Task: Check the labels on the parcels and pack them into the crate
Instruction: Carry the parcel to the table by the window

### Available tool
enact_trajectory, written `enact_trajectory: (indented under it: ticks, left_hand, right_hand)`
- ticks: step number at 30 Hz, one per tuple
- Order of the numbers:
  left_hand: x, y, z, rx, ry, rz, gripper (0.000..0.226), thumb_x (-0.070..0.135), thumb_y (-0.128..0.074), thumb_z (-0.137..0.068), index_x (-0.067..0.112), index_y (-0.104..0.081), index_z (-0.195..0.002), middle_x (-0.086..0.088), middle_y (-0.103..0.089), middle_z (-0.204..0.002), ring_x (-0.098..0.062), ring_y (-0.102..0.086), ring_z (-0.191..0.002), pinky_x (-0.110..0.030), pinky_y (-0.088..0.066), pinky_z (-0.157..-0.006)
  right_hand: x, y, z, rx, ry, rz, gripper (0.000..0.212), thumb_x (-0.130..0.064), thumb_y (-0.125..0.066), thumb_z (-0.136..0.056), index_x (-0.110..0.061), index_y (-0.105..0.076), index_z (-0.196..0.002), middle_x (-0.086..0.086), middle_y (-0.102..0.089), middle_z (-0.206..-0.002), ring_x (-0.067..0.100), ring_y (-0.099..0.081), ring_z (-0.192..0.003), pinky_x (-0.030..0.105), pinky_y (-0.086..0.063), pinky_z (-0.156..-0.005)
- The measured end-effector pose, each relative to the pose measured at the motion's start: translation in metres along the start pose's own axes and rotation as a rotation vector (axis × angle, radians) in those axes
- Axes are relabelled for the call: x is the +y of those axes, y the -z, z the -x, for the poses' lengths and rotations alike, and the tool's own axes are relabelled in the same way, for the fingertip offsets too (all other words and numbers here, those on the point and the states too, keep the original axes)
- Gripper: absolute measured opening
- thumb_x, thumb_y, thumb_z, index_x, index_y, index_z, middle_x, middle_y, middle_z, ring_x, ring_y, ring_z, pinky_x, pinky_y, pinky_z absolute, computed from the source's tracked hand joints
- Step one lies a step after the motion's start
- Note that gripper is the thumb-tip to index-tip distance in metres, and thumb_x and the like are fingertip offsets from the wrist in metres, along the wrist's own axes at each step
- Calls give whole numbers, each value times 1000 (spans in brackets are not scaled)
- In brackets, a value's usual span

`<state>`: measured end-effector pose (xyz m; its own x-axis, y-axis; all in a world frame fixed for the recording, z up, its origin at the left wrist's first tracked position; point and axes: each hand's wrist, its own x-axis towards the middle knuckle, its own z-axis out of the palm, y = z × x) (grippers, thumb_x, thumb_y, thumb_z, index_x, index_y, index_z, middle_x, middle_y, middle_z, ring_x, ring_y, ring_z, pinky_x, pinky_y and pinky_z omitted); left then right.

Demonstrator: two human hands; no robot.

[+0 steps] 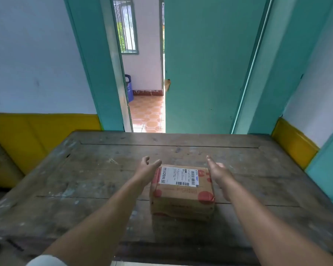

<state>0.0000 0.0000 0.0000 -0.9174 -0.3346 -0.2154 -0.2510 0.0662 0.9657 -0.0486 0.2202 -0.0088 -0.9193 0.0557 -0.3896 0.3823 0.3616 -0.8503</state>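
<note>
A brown cardboard parcel (183, 198) with red dots sits on a worn wooden desk (85, 179), with a white barcode label (179, 176) stuck on its top. A person's left hand (146, 167) is just beside the parcel's left edge and the right hand (217, 171) just beside its right edge. Both are open with fingers straight, holding nothing. Beyond the parcel stands a teal door (204, 64), ajar.
</note>
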Motion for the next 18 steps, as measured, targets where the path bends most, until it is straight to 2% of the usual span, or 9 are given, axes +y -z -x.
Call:
enact_trajectory:
  ticks: [2, 4, 7, 9, 11, 13, 16, 18]
  left_hand:
    - [-3, -1, 4, 3, 70, -15, 74, 35, -55, -104, 8, -19, -162, -16, -41, -158, -1, -51, -78, -10, -47, -59]
    - [-15, -1, 3, -14, 92, -47, 77, 40, -55, -103, 9, -17, -162, -14, -46, -154, 2, -49, -74, -14, -47, -61]
    - [-20, -4, 6, -19, 130, -79, 72, 38, -56, -104, 8, -22, -160, -12, -53, -145, 0, -51, -74, -9, -45, -42]
    - [-25, -6, 8, -45, 152, -74, 65, 34, -57, -104, 6, -31, -157, -4, -60, -121, -7, -58, -79, -11, -48, -44]
    - [-27, -7, 7, -82, 176, -56, 59, 30, -58, -103, 6, -38, -153, 2, -59, -104, -11, -62, -81, -16, -53, -48]
    - [-28, -6, 6, -93, 187, -53, 57, 29, -59, -103, 6, -40, -151, 2, -59, -103, -13, -64, -81, -18, -54, -49]
    - [-25, -1, 5, -91, 194, -50, 55, 29, -59, -103, 6, -43, -150, 2, -60, -104, -13, -64, -85, -16, -52, -48]
    - [-26, 4, 5, -88, 189, -38, 53, 29, -59, -103, 6, -44, -148, 1, -61, -104, -13, -64, -87, -15, -52, -49]
  right_hand:
    - [5, -1, 0, 30, -35, -12, 70, -64, -37, -100, -12, -41, -146, 2, -60, -98, 10, -48, -73, 28, -34, -56]
    - [17, -5, -3, 9, -76, -32, 68, -61, -39, -100, -10, -41, -145, -2, -57, -88, 10, -51, -71, 28, -34, -54]
    - [25, -11, -2, -46, -110, -81, 64, -60, -40, -101, -10, -44, -141, 4, -66, -95, 19, -64, -80, 31, -45, -60]
    - [27, -17, -3, -56, -124, -98, 62, -58, -42, -101, -10, -45, -141, 10, -70, -104, 27, -69, -93, 36, -54, -72]
    - [29, -21, -3, -41, -130, -113, 63, -55, -45, -101, -10, -41, -146, 12, -69, -108, 29, -68, -98, 37, -54, -73]
    - [27, -24, -2, -27, -127, -113, 63, -54, -47, -101, -11, -40, -146, 12, -69, -110, 28, -68, -96, 37, -54, -70]
    - [23, -25, 0, -12, -105, -116, 57, -53, -47, -102, -12, -45, -142, 8, -69, -101, 24, -68, -86, 31, -47, -58]
    - [19, -26, 0, -9, -83, -107, 55, -53, -46, -102, -11, -48, -138, 7, -70, -100, 24, -68, -87, 31, -48, -58]
